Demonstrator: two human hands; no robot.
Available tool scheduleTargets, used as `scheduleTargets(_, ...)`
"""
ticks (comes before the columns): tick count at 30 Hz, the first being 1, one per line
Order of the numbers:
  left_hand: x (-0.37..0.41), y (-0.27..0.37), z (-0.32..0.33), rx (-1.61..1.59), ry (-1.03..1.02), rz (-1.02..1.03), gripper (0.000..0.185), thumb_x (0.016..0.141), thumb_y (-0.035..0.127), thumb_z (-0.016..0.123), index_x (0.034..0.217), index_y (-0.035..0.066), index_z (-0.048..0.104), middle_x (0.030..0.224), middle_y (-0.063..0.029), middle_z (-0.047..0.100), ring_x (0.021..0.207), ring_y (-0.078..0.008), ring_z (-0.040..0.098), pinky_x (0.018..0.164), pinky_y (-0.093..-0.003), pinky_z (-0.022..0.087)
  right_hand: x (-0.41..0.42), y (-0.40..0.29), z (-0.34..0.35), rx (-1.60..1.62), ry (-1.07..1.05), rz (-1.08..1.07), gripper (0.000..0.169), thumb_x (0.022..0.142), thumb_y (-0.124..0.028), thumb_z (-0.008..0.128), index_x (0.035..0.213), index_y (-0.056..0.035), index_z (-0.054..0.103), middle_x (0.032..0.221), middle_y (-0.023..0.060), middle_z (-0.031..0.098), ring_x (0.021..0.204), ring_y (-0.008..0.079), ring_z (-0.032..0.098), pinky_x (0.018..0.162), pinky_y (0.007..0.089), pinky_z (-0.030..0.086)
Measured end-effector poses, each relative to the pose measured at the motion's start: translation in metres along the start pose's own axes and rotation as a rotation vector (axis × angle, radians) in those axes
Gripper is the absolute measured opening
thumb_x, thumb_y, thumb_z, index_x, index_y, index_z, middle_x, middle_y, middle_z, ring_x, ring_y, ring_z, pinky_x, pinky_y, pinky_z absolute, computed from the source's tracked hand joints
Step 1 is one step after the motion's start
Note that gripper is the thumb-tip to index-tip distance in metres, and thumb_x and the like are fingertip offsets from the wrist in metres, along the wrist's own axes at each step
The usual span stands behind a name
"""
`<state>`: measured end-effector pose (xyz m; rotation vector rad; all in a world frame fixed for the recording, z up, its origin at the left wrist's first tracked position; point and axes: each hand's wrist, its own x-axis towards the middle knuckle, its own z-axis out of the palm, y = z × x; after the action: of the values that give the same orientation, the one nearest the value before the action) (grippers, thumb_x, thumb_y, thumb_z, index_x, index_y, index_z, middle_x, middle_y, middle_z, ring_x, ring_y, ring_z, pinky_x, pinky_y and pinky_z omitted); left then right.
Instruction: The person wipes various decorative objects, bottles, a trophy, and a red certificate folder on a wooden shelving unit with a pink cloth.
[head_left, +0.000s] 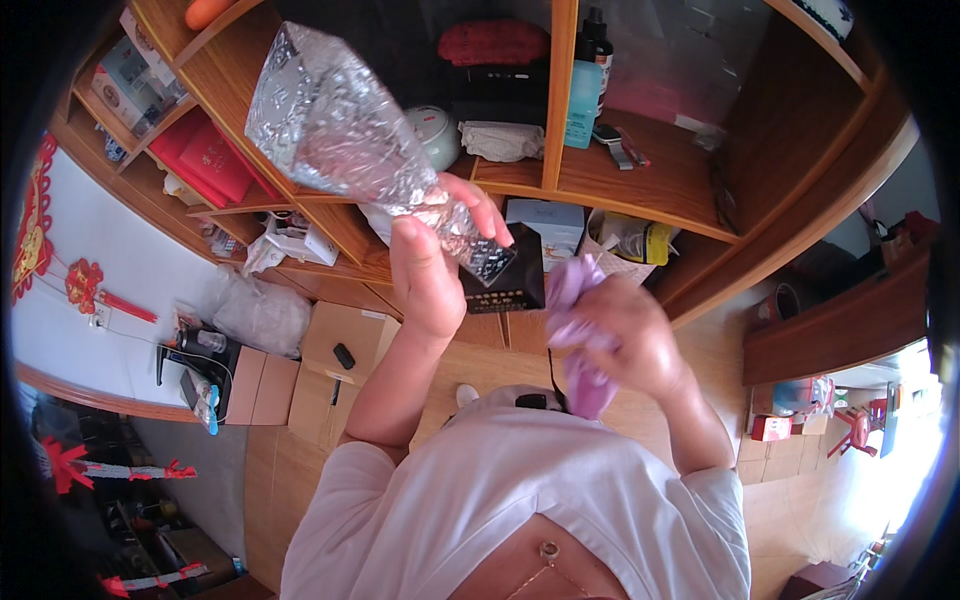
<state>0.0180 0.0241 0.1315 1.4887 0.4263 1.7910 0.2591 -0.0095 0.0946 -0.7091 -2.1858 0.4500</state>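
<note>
A clear faceted object, like a crystal or glass trophy, is tilted with its broad end up and to the left (337, 120). My left hand (442, 255) grips its narrow lower part between thumb and fingers. A black block with gold writing (506, 289) lies just below that narrow end; whether the two are joined I cannot tell. Bunched in my right hand (630, 330) is a purple cloth (589, 382), which hangs down below the fist. That hand is slightly blurred and apart from the clear object.
A wooden shelf unit (637, 199) curves across the front, holding a blue bottle (581, 105), a lidded ceramic jar (435, 139), a folded cloth (502, 141) and red boxes (214, 161). Cardboard boxes (349, 330) and a plastic bag (262, 315) stand at left.
</note>
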Motion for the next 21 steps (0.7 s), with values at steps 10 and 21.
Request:
scheduleTargets(10, -0.015, 0.002, 0.017, -0.014, -0.042, -0.055, 0.075, 0.095, 0.074, 0.031, 0.099, 0.002, 0.050, 0.078, -0.0087, 0.054, 0.071, -0.0200, 0.057, 0.067, -0.0336, 0.047, 0.039, -0.034, 0.023, 0.017, 0.167, 0.038, 0.046, 0.094, -0.011, 0.058, 0.138, 0.0011, 0.050, 0.133, 0.0205, 0.051, 0.123, 0.0326, 0.049, 0.108, 0.0403, 0.035)
scheduleTargets(21, -0.024, 0.002, 0.015, -0.098, -0.114, -0.072, 0.075, 0.094, 0.073, 0.036, 0.099, -0.001, 0.050, 0.081, -0.0100, 0.055, 0.073, -0.0201, 0.057, 0.069, -0.0329, 0.048, 0.048, -0.010, 0.017, 0.624, -0.067, 0.423, 0.039, 0.099, -0.022, 0.061, 0.130, -0.0020, 0.051, 0.113, 0.0105, 0.062, 0.105, 0.0160, 0.057, 0.093, 0.0319, 0.047)
